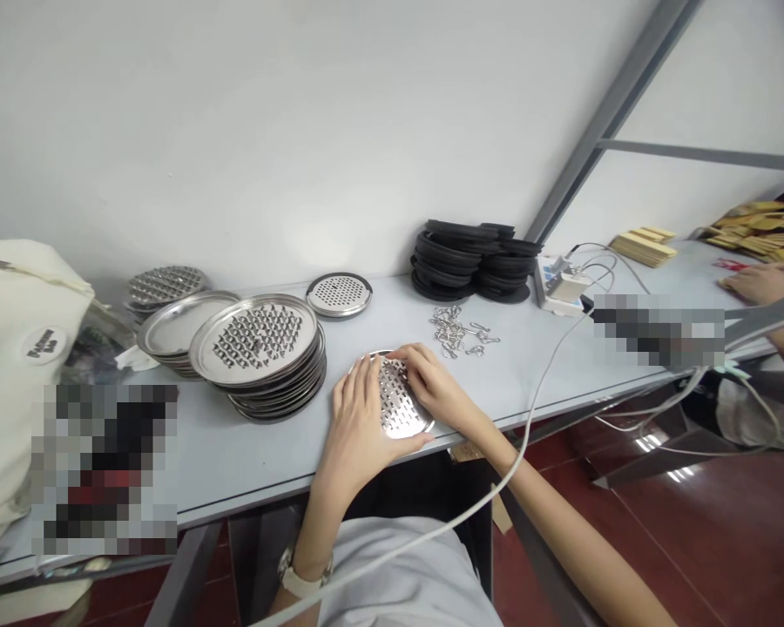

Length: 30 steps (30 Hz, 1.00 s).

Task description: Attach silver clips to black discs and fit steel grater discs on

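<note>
In front of me a round metal grater plate [402,402] rests at the table's front edge, its raised teeth facing up. My left hand [358,427] grips its left side, fingers over the far left rim and thumb along the near edge. My right hand [436,383] holds the upper right rim with bent fingers. The hands cover much of the rim. Just beyond my right hand lies a loose pile of small metal clips [456,331]. A tall stack of grater plates [258,341] stands to the left.
Behind are a perforated disc with black trim [338,294], stacked black rings [457,252] and a power strip with plugs [562,287]. A white cable [537,396] crosses before my right arm. A cream bag [23,366] stands at left. Another person's hand [764,283] is at far right.
</note>
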{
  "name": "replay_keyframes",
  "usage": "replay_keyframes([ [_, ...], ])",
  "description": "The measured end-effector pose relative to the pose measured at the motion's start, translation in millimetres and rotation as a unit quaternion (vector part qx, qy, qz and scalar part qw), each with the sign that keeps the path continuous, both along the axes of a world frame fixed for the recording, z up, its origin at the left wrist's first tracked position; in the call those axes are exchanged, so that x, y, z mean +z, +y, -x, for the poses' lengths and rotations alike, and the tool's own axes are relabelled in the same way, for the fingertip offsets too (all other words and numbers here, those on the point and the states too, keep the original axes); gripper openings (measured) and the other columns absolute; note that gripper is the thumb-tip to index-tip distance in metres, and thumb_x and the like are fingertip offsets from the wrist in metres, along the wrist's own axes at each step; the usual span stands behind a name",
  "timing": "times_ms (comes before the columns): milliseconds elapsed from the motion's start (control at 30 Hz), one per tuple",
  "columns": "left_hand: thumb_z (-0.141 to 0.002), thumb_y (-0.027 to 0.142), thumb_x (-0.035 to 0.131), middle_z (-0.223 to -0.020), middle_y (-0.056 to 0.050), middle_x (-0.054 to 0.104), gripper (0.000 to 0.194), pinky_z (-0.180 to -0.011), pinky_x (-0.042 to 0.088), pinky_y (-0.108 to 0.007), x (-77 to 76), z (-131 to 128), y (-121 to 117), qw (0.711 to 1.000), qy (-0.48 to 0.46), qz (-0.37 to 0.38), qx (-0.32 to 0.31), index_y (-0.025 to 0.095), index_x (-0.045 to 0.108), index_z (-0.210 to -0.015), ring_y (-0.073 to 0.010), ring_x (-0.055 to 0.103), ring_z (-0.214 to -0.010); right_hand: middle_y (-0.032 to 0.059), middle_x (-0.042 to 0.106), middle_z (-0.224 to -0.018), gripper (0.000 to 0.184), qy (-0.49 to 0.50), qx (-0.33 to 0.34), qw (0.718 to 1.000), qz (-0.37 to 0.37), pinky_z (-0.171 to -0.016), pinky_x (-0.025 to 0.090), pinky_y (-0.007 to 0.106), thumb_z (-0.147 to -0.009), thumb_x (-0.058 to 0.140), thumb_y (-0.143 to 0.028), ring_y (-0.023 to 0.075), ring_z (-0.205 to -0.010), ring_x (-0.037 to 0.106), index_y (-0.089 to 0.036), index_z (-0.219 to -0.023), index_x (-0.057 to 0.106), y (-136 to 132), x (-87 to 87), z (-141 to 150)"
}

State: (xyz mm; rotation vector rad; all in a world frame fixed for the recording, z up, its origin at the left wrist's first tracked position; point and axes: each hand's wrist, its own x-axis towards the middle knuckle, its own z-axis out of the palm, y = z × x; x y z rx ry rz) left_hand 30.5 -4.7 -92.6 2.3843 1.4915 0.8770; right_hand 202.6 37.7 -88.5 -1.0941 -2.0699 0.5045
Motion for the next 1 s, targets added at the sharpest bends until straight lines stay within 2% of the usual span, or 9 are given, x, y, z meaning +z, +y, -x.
replay_keyframes([
  [200,-0.057,0.068,0.073,-0.148,-0.018,0.033,0.114,-0.111,0.022,-0.053,4.1,0,-2,1.0,0.006,0.007,0.005,0.019,0.021,-0.146,-0.0377,0.029,-0.136,0.0099,0.058,-0.113,0.031,-0.003,-0.015,1.0,-0.017,-0.099,0.042,0.043,-0.095,0.036,-0.012,0.0225,-0.109,0.054,-0.022,-0.12,0.052,0,0.6,3],
  [367,-0.06,0.056,0.076,-0.145,-0.016,0.036,0.107,-0.111,0.022,-0.05,5.2,-1,-3,1.0,0.004,0.005,0.007,0.02,0.023,-0.145,-0.0352,0.032,-0.134,0.0106,0.061,-0.108,0.028,-0.023,-0.021,0.999,-0.023,-0.097,0.042,0.043,-0.094,0.04,-0.013,0.0232,-0.105,0.055,-0.02,-0.115,0.056,0,2.0,6],
  [567,-0.06,0.054,0.076,-0.142,-0.017,0.039,0.103,-0.109,0.024,-0.049,8.6,-2,-4,1.0,-0.005,0.003,0.008,0.019,0.026,-0.143,-0.0352,0.035,-0.131,0.0104,0.06,-0.106,0.03,-0.043,-0.021,0.999,-0.019,-0.096,0.041,0.043,-0.095,0.041,-0.015,0.023,-0.103,0.055,-0.02,-0.119,0.057,0,3.7,7],
  [667,-0.06,0.053,0.076,-0.14,-0.016,0.04,0.102,-0.107,0.026,-0.049,9.1,-3,-5,1.0,-0.003,0.009,0.012,0.019,0.028,-0.142,-0.0356,0.037,-0.129,0.0107,0.06,-0.103,0.028,-0.05,-0.028,0.998,-0.012,-0.096,0.041,0.043,-0.095,0.041,-0.017,0.023,-0.1,0.054,-0.018,-0.116,0.06,-1,5.9,8],
  [833,-0.061,0.055,0.074,-0.145,-0.016,0.037,0.106,-0.108,0.024,-0.05,8.3,-4,-5,1.0,0.011,0.007,0.005,0.019,0.022,-0.146,-0.0355,0.035,-0.131,0.0107,0.06,-0.099,0.027,-0.055,-0.032,0.998,-0.005,-0.095,0.041,0.043,-0.096,0.04,-0.018,0.023,-0.098,0.054,-0.016,-0.111,0.062,-3,10.3,9],
  [1000,-0.059,0.054,0.075,-0.139,-0.014,0.045,0.098,-0.109,0.024,-0.05,10.6,-5,-7,1.0,0.009,0.013,0.011,0.019,0.032,-0.14,-0.0345,0.039,-0.128,0.0108,0.059,-0.095,0.024,-0.061,-0.04,0.997,-0.005,-0.094,0.04,0.043,-0.095,0.039,-0.017,0.0236,-0.095,0.053,-0.015,-0.102,0.062,-3,9.5,9],
])
